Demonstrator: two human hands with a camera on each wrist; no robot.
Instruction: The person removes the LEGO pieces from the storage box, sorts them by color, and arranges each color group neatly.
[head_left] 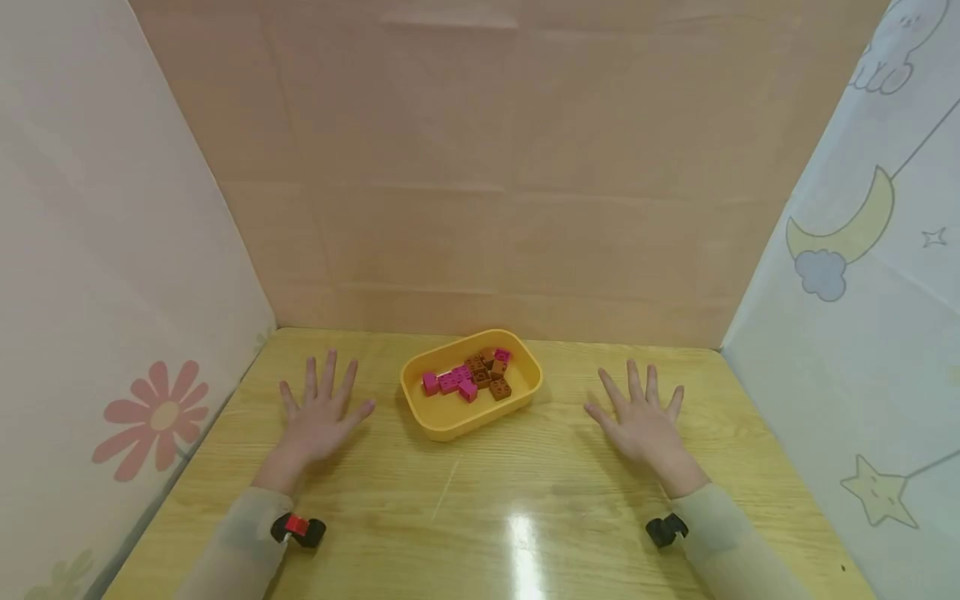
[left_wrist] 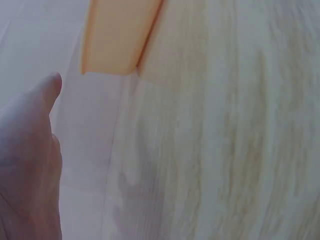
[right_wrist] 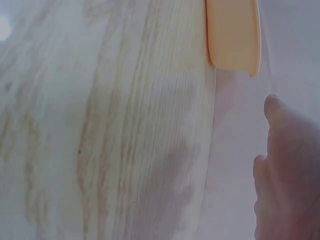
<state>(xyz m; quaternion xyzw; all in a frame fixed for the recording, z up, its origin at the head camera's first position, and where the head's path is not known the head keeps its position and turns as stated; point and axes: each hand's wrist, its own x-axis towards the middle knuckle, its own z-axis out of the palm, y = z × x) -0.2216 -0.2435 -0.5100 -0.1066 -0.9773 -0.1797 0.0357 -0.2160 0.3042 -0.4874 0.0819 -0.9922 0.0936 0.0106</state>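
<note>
A yellow plastic basin stands toward the back of the table, holding several pink toy building bricks and several brown ones. To its left, my left hand has its fingers spread and straight, with nothing in it. My right hand is spread the same way on the other side, also holding nothing. Both hands are apart from the basin. In the left wrist view the basin's outer wall shows beyond my thumb; the right wrist view has its wall above my thumb tip.
The wooden table is walled at the back by a pinkish-tan sheet. Pale printed sheets enclose the left side and right side. Small black wrist devices sit at both sleeves.
</note>
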